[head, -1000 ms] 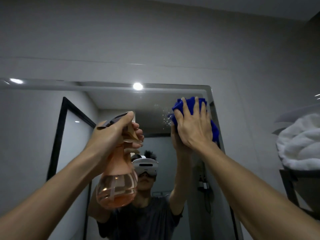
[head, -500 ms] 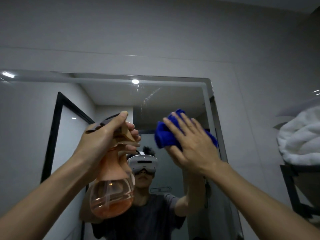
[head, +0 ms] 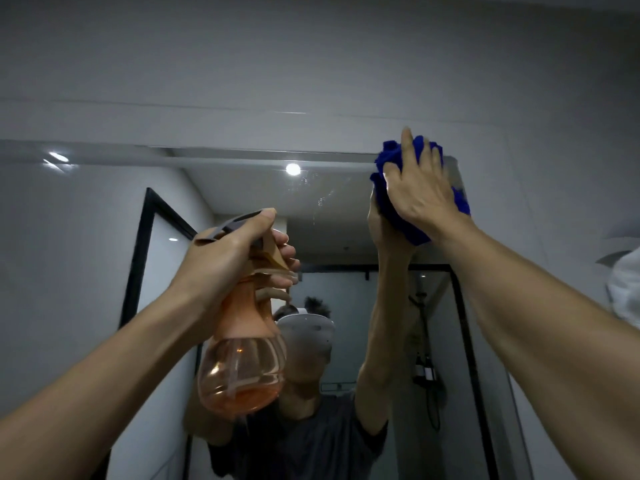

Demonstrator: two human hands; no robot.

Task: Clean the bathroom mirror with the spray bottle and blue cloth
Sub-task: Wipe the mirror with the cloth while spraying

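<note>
Mirror (head: 242, 188): flat fingers (head: 408, 143) press cloth (head: 388, 199) (bunched).

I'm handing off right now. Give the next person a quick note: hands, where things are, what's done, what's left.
Left hand: grips the spray bottle, finger on the trigger, held up before the mirror.
Right hand: flat, pressing the blue cloth against the mirror's top right corner.
Done: mirror sprayed; the corner is being wiped.
Left: droplets remain near the reflected ceiling light; wipe those, then the glass below. The bottle holds some liquid.
</note>
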